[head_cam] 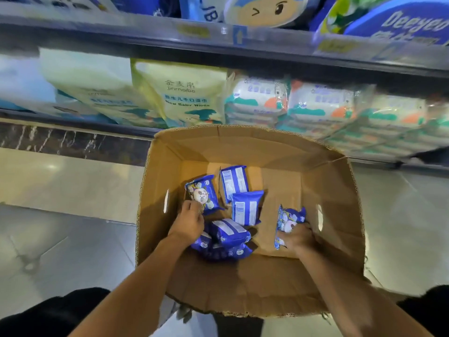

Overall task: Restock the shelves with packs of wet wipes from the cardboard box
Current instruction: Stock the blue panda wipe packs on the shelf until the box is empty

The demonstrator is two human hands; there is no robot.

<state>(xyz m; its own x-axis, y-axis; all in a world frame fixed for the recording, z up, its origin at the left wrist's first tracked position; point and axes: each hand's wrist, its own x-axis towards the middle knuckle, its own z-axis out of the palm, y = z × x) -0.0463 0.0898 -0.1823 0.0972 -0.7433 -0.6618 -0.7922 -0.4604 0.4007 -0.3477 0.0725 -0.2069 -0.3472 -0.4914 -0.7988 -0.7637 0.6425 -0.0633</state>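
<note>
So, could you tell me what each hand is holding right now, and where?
The right hand grips a blue pack by its lower end; the left hand pinches another pack at its lower edge.

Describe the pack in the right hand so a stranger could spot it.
Look into the open cardboard box on the floor. Near its right wall, the right hand grips a blue pack. It stands apart from the other packs, which cluster on the left side.
</note>
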